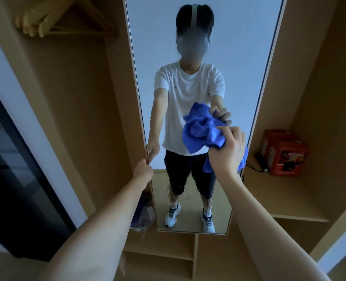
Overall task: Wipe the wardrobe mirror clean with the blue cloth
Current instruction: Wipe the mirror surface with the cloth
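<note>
A tall narrow wardrobe mirror (239, 57) stands in the middle of a wooden wardrobe. It reflects a person in a white shirt and dark shorts. My right hand (228, 153) holds a crumpled blue cloth (200, 130) against the glass, right of its middle. My left hand (143, 169) grips the mirror's left edge at about the same height. Wet streaks and drips show on the lower glass, over the reflected legs.
A red box (281, 153) with a black cable sits on the wardrobe shelf to the right. Wooden hangers (46, 19) hang at the upper left. A plastic bag (143, 216) lies in the left compartment. Low open shelves (168, 252) run under the mirror.
</note>
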